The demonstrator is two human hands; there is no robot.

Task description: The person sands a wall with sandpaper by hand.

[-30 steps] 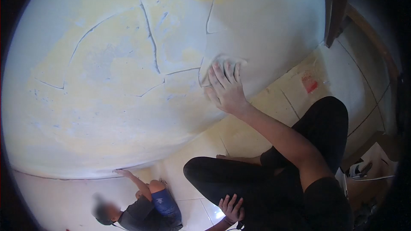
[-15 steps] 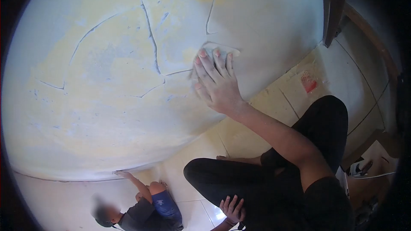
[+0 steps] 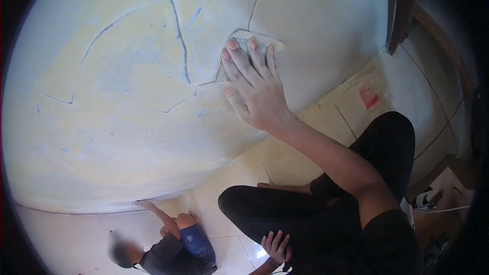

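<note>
My right hand [image 3: 257, 84] presses a pale sheet of sandpaper [image 3: 272, 42] flat against the wall, its fingers stretched over the sheet and the thumb out to the left. Printed marks show on the sheet's back. White dust coats the fingers. Around the hand, the wall [image 3: 127, 132] has patchy yellow and white paint, with a long crack [image 3: 179, 35] to the left and another crack [image 3: 254, 5] above the sheet. My left hand [image 3: 276, 247] rests on my black-trousered leg, fingers apart and holding nothing.
Another person [image 3: 175, 249] sits at the lower left, one hand touching the wall's base. Tiled floor [image 3: 290, 158] runs along the wall. A red-marked patch [image 3: 368, 95] lies on it. Brown wooden furniture [image 3: 400, 10] stands upper right, and an open cardboard box [image 3: 443, 193] sits lower right.
My right hand and the sandpaper have slid a little up the wall, and more of the sheet's printing shows. My left hand stays on my leg.
</note>
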